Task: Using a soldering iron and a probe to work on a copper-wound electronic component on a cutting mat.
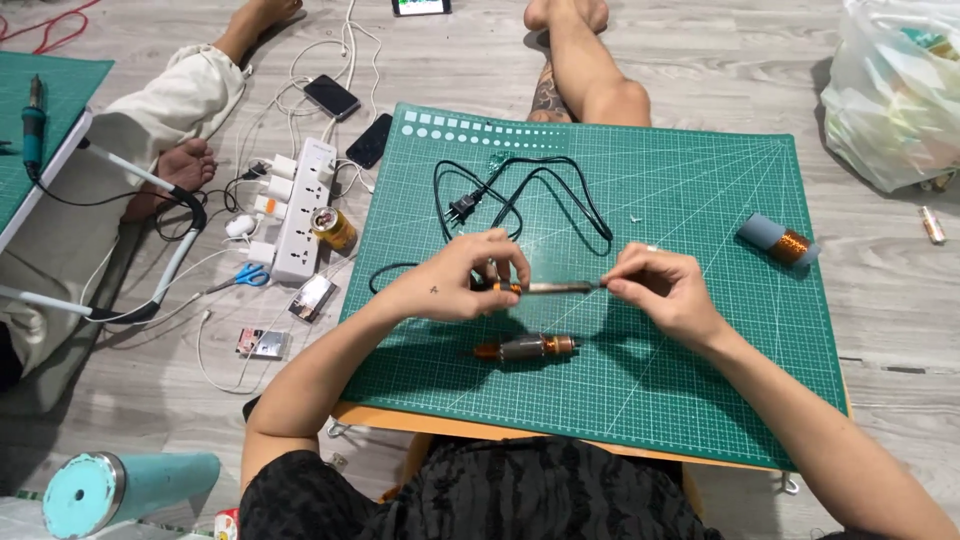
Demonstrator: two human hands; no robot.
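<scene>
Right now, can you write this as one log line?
left hand: holds soldering iron by handle | right hand: fingers pinch its tip end | motor rotor: lying on green cutting mat below | cord: looped behind

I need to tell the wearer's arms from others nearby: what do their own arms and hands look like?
Both forearms are bare, with no gloves, rings, watch or sleeves past the elbow. The left hand has a small dark mark on its back near the wrist. The right hand is unmarked. A black textured top covers the torso.
</scene>
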